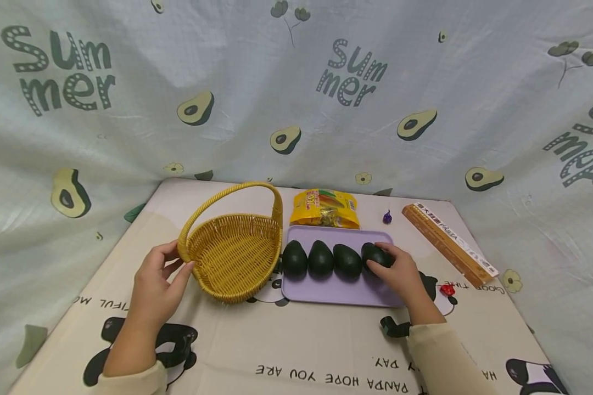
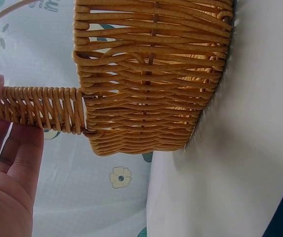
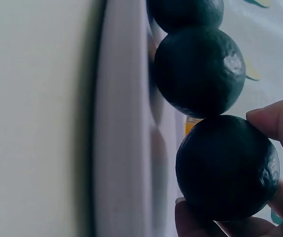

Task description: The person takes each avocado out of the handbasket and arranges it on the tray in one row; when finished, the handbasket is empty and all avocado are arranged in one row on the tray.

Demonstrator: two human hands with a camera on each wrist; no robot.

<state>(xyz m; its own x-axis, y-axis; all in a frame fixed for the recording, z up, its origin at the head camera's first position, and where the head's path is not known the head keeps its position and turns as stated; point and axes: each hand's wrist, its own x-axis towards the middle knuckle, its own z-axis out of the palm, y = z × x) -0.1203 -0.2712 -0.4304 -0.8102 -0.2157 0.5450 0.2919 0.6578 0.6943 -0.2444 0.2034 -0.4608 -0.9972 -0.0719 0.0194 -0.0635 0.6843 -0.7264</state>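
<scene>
— Avocado (image 1: 375,254): where is it?
— At the right end of the row on the lilac tray (image 1: 336,291), inside the right hand (image 1: 400,272), whose grip curls round it, palm down.
— And the left hand (image 1: 155,280)?
— Its grip pinches the wicker basket (image 1: 234,258) handle.
— Anything hidden?
— Fingers cover part of the dark, matt fruit.

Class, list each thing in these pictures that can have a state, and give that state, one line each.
Left hand: grips the basket handle.
Right hand: grips the rightmost avocado.
Wicker basket: empty, upright.
Rightmost avocado: whole, gripped.
Other three avocados: whole, on the tray.
Purple tray: flat, holding avocados.
Yellow snack bag: lying flat.
</scene>
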